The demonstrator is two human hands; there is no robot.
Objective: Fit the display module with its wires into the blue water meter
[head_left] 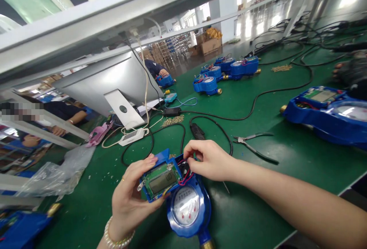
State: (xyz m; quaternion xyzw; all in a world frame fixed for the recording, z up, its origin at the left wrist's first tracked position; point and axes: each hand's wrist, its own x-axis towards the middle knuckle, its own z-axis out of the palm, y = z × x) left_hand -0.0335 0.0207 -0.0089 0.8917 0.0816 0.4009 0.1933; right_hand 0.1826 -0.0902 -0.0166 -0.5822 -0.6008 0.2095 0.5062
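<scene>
"Blue meter (187, 205), where is it?"

"Front of me, low in view, at the near side of the green worktop (243, 115). Dial up. Can't tell if its underside touches down."

"Hands?"

"Left hand (129, 191) is curled round the display end, fingers over the top edge, thumb below. Right hand (210, 161) is in a narrow pinch at the wires (186, 178); can't tell if one is between the fingertips."

"Handling?"

"Probably fairly heavy at the dial and brass fitting (207, 245), so the display end alone would be a poor hold. Shell looks stiff, glossy, maybe a bit slippery. Best grip: the shell's sides, palm under the dial. Wires look thin and soft, easy to tug loose. Display (163, 182) and bare board likely fragile; keep fingers on the rim."

"Containers?"

"The shell is one: display and board in one bay, black part (185, 167) and red and dark wires in the bay next to it. Clear bag (57, 172) lies crumpled at left; contents, can't tell. Cardboard box (211, 46) far back, yellow stuff (213, 33) on top; inside hidden. Screws (173, 121) are loose on the worktop, no tray under them that I can see."
</scene>
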